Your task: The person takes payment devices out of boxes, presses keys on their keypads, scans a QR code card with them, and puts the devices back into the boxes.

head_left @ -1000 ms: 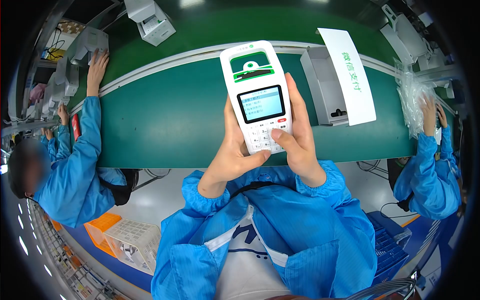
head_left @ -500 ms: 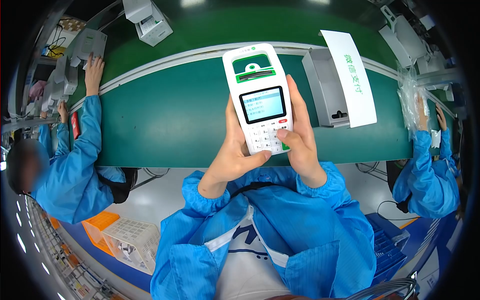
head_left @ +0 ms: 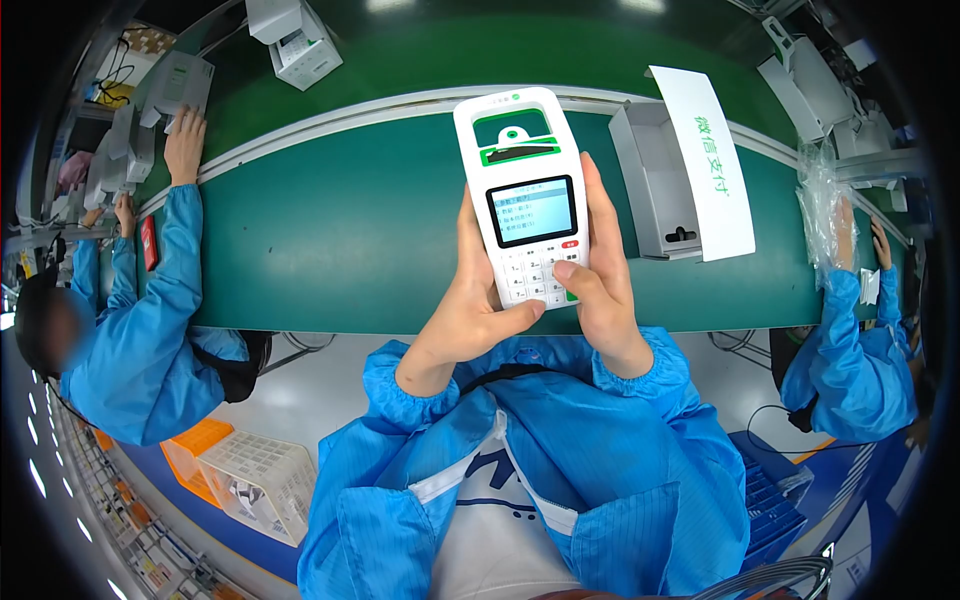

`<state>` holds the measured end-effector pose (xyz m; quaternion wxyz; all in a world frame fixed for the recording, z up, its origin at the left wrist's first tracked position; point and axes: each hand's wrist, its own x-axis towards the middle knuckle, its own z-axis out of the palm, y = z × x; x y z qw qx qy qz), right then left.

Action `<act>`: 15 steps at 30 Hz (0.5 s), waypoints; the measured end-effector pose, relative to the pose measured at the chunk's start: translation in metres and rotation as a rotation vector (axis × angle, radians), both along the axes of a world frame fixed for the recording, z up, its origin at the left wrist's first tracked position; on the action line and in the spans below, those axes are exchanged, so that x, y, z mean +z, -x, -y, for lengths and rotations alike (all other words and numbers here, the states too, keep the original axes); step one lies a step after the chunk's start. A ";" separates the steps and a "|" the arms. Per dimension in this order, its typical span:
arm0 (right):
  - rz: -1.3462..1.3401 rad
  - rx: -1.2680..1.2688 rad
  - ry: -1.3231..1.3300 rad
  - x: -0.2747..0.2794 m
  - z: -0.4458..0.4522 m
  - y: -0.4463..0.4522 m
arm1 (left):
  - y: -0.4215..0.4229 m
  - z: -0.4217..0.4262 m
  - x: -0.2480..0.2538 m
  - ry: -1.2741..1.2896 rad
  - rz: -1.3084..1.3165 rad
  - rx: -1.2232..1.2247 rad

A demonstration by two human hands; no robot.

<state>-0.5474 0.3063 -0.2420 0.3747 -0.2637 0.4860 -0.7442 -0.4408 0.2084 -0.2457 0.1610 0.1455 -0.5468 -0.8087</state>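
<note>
A white handheld card terminal (head_left: 525,200) with a lit screen, a keypad and a green-edged slot at its top is held upright over the green table's front part. My left hand (head_left: 468,305) grips its left side, the thumb lying at the bottom of the keypad. Around the right side my right hand (head_left: 603,285) is closed, with its thumb on the upper right keys. Fingers behind the terminal are hidden. Right of it stands an open white box (head_left: 655,185) with a dark item inside and green characters on its raised lid.
Co-workers in blue sit left (head_left: 140,350) and right (head_left: 850,350), the right one handling clear plastic bags (head_left: 820,215). Another box (head_left: 303,55) stands beyond the rail (head_left: 330,122). A red object (head_left: 149,243) lies at the left. Orange and white crates (head_left: 258,480) are on the floor.
The terminal has shifted slightly right and stands a little straighter in my hands. The right co-worker's hand has moved at the plastic bags.
</note>
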 end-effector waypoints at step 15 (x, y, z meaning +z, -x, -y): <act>-0.067 0.004 0.019 -0.005 -0.002 0.001 | -0.001 -0.003 0.000 0.024 -0.026 -0.005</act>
